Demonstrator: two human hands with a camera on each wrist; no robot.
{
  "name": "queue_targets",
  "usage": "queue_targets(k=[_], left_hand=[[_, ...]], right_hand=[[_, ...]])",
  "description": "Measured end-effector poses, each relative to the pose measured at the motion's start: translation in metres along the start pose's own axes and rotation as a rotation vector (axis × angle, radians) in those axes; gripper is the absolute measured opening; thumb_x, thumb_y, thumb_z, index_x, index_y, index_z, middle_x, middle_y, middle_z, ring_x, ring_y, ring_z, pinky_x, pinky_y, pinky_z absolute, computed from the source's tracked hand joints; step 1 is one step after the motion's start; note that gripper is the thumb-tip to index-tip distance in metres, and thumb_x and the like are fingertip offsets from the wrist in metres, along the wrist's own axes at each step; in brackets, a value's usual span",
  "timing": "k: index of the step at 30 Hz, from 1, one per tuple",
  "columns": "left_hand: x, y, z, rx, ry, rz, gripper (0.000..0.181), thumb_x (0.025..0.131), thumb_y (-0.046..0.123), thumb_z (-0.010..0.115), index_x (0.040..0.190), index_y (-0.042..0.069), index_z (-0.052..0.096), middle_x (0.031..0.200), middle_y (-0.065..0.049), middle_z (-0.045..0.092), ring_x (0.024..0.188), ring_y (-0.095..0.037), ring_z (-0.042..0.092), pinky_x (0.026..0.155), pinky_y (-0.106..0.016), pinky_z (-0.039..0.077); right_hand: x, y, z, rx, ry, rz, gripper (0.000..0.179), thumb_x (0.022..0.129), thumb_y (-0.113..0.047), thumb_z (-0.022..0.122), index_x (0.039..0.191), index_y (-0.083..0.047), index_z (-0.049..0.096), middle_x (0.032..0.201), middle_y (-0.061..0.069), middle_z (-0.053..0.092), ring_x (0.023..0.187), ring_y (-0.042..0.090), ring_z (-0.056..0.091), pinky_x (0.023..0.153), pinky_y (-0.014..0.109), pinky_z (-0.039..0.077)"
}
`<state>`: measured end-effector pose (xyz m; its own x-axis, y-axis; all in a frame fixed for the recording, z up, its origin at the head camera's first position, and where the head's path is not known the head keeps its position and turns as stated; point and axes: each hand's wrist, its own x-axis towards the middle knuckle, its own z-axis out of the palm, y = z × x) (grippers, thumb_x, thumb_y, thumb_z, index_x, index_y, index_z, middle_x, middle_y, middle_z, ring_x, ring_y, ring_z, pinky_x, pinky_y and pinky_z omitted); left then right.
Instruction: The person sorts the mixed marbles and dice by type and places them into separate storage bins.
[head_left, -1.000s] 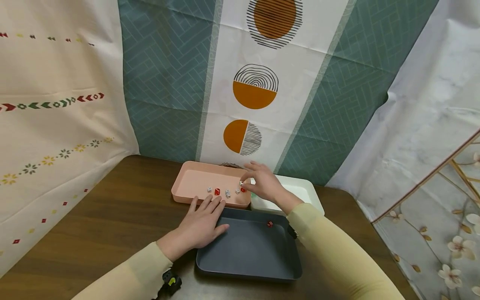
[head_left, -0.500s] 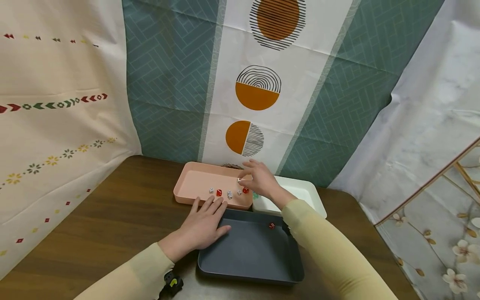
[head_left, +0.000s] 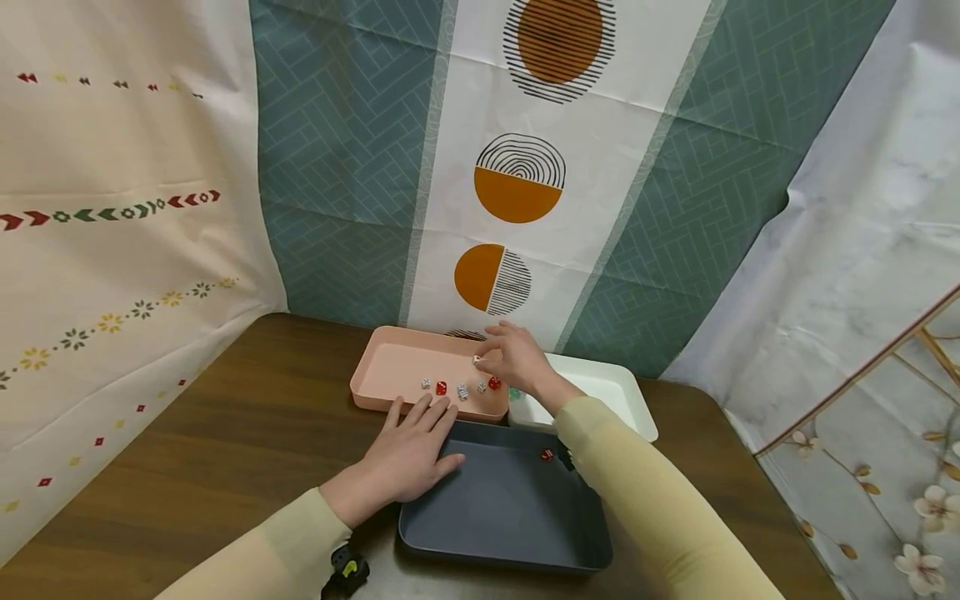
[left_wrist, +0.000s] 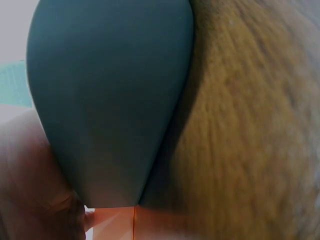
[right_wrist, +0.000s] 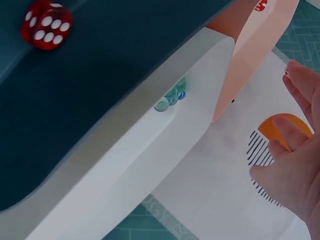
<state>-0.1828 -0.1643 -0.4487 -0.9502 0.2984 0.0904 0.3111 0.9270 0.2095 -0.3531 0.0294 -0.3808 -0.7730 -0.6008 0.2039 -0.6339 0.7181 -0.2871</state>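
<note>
My right hand [head_left: 516, 360] pinches a small white die [head_left: 476, 359] between thumb and fingertips, above the right part of the pink tray [head_left: 397, 346]. In the right wrist view only a sliver of that die [right_wrist: 286, 71] shows at the fingertips. White dice [head_left: 482, 387] and red dice [head_left: 441, 388] lie along the pink tray's front side. My left hand [head_left: 405, 454] rests with spread, straight fingers over the left rim of the dark tray [head_left: 502, 508], fingertips by the pink tray's front wall. One red die [right_wrist: 46, 24] lies in the dark tray.
A white tray [head_left: 600, 379] stands right of the pink one, behind the dark tray. Several green and blue glass-like pieces [right_wrist: 172, 95] lie in its corner. All trays stand on a brown wooden table [head_left: 225, 417]. Patterned cloths [head_left: 337, 167] hang behind and at the sides.
My right hand has moved a little left and back over the pink tray with the white die, away from the dice beneath. The left hand keeps its place; the view shifts slightly.
</note>
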Motion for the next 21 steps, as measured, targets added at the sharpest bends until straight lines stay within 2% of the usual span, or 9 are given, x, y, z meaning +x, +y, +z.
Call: queue_targets(k=[6, 12, 21], left_hand=[[0.001, -0.002, 0.002, -0.001, 0.001, 0.003, 0.083, 0.110, 0.060, 0.060, 0.173, 0.011, 0.038, 0.180, -0.009, 0.032, 0.168, -0.036, 0.020, 0.131, -0.070, 0.007], [0.001, 0.000, 0.002, -0.001, 0.017, 0.007, 0.082, 0.110, 0.059, 0.061, 0.173, 0.011, 0.039, 0.179, -0.010, 0.034, 0.168, -0.037, 0.022, 0.131, -0.070, 0.009], [0.001, 0.000, 0.001, 0.001, 0.008, 0.001, 0.083, 0.109, 0.060, 0.061, 0.173, 0.011, 0.039, 0.179, -0.010, 0.033, 0.167, -0.037, 0.022, 0.131, -0.071, 0.009]], right_hand=[[0.007, -0.003, 0.003, -0.036, 0.000, 0.006, 0.020, 0.102, -0.026, 0.082, 0.117, -0.013, 0.087, 0.161, 0.017, 0.059, 0.163, 0.038, 0.033, 0.133, 0.058, 0.020], [0.013, 0.000, 0.006, -0.096, 0.017, 0.021, 0.019, 0.103, -0.026, 0.081, 0.116, -0.013, 0.087, 0.158, 0.016, 0.061, 0.161, 0.039, 0.036, 0.132, 0.060, 0.021], [0.012, 0.000, 0.009, -0.059, 0.004, 0.035, 0.024, 0.103, -0.023, 0.082, 0.122, -0.010, 0.085, 0.158, 0.018, 0.061, 0.161, 0.039, 0.036, 0.133, 0.061, 0.018]])
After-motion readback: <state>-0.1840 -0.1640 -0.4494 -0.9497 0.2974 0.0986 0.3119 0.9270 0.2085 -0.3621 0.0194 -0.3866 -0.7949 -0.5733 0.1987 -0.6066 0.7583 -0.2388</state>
